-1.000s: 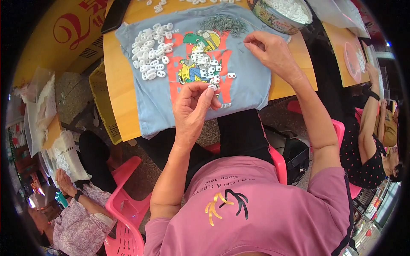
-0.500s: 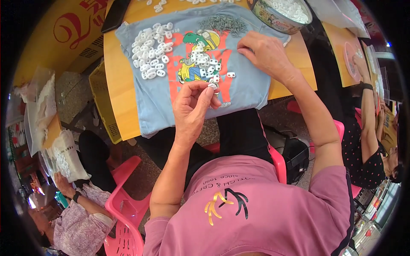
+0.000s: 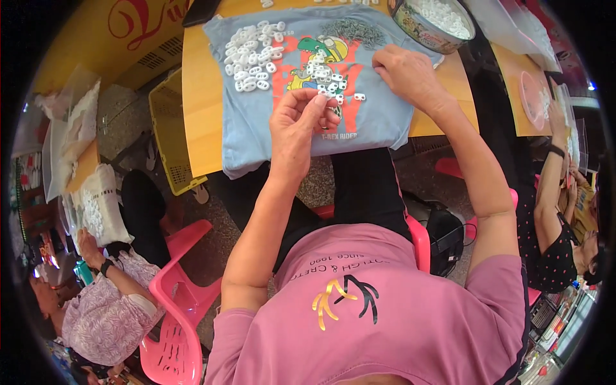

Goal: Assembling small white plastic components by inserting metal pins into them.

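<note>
Over a blue T-shirt (image 3: pixel 253 131), a white plastic piece (image 3: pixel 323 93), likely light, stiff, best held edgewise, is being pinched by the left grip (image 3: pixel 296 125); the right grip (image 3: pixel 410 77) is unclear.

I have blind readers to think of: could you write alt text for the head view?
A person's left hand appears to pinch a small white piece over a blue T-shirt on a yellow table; the right hand is near a heap of small grey pieces. White pieces lie on the shirt and fill a round tin.
</note>
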`<state>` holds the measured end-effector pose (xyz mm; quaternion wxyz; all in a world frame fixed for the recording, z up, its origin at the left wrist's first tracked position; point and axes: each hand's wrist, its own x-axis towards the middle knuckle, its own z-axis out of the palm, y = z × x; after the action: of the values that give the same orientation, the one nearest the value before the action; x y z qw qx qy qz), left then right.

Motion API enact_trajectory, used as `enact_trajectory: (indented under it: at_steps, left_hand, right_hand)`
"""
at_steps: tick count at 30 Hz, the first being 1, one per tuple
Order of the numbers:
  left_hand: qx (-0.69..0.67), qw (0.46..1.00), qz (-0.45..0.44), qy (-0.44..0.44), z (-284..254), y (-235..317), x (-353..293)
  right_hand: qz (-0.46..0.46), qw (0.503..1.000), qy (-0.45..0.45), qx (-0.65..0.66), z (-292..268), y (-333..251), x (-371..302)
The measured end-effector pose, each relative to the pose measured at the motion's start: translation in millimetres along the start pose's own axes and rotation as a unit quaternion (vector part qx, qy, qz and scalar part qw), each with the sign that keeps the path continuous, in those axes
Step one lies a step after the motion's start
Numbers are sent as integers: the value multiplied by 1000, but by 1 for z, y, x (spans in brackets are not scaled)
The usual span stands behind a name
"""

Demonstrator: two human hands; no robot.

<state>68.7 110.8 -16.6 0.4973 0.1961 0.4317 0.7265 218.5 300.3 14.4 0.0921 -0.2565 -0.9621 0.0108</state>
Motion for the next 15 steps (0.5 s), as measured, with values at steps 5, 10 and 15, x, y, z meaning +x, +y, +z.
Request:
enact_trajectory:
  at_steps: [5,10,15]
  left_hand:
    - [-4,1000,30,5,12,17,-12]
    - [-17,998,60,-8,18,26,-24]
    - [-13,998,69,-8,27,30,-34]
  right_hand:
    - [38,986,48,155,-6,-12,-6]
    - [121,794,38,594,-30,-56,-20]
    - [118,659,31,742,-28,-91,-31]
